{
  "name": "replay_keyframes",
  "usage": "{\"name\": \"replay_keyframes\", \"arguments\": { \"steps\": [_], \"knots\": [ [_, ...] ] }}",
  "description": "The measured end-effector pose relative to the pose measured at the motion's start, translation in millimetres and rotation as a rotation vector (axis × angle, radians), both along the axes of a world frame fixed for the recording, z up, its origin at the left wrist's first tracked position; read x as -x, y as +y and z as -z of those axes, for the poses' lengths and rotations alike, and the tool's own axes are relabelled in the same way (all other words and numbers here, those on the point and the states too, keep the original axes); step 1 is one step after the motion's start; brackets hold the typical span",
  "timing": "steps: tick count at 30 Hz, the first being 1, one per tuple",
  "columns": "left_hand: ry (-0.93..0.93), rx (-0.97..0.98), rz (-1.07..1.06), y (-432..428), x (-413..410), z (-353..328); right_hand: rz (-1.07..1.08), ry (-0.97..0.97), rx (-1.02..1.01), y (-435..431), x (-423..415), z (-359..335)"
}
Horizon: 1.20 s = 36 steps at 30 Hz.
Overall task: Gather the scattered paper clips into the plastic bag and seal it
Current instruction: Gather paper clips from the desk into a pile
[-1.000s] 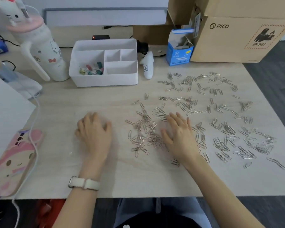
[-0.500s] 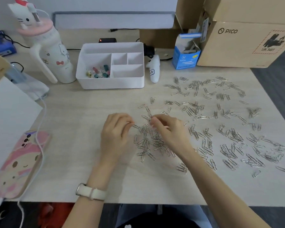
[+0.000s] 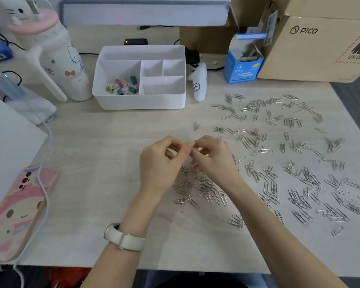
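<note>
A second before, both hands had lain flat on the tabletop [image 3: 104, 142], well apart; by this moment the left hand [image 3: 158, 163] and right hand [image 3: 214, 161] had lifted and met above a small heap of paper clips [image 3: 197, 188], fingertips pinched together on something clear and thin. That was probably the mouth of the plastic bag [image 3: 188, 147], though it was too transparent to be sure, so I judged the bag was being opened, with no clips inside yet. Its long axis and facing could not be told. Most clips lay scattered to the right, from the far edge near the blue carton [image 3: 242, 67] to the near right, pointing every way with no common direction.
</note>
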<state>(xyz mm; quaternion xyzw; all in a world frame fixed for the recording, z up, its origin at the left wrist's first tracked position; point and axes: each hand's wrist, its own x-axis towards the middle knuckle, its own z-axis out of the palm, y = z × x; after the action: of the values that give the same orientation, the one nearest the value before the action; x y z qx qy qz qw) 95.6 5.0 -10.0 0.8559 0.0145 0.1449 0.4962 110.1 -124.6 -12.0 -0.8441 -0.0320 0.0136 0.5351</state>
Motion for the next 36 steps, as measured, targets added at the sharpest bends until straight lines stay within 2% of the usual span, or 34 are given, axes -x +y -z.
{"name": "replay_keyframes", "arguments": {
  "steps": [2, 5, 10, 14, 17, 21, 26, 30, 34, 36],
  "knots": [
    [0.041, 0.015, -0.053, -4.0, -8.0, -1.0, -0.029, -0.104, 0.123, 0.8, -1.6, 2.8],
    [0.065, 0.064, -0.049, -4.6, -15.3, -1.6, -0.068, -0.163, 0.147, 1.0, -2.8, 1.5],
    [0.095, 0.128, 0.009, 2.2, -20.6, -2.1, -0.068, -0.030, -0.069, -1.6, -9.6, -5.5],
    [0.152, 0.128, 0.102, 6.8, -22.8, -11.1, -0.068, -0.017, -0.059, -2.0, -16.8, -12.9],
    [0.186, 0.046, 0.141, 12.0, -26.3, -17.3, -0.063, 0.037, -0.100, -1.8, -21.6, -18.9],
    [0.245, -0.103, 0.166, 19.2, -31.0, -23.5, -0.055, -0.005, 0.031, 5.1, -30.2, -19.6],
    [0.358, -0.198, 0.161, 29.1, -30.4, -40.0, 0.093, -0.163, 0.237, 2.9, -52.2, -12.7],
    [0.457, -0.385, 0.243, 33.5, -32.0, -53.2, 0.005, -0.299, 0.490, 18.9, -55.1, -8.5],
    [0.502, -0.425, 0.213, 45.4, -35.5, -61.5, -0.111, -0.478, 0.531, 25.2, -51.2, -2.7],
    [0.446, -0.428, 0.146, 48.6, -35.7, -61.5, -0.141, -0.500, 0.542, 26.8, -50.7, -2.3]
  ]
}}
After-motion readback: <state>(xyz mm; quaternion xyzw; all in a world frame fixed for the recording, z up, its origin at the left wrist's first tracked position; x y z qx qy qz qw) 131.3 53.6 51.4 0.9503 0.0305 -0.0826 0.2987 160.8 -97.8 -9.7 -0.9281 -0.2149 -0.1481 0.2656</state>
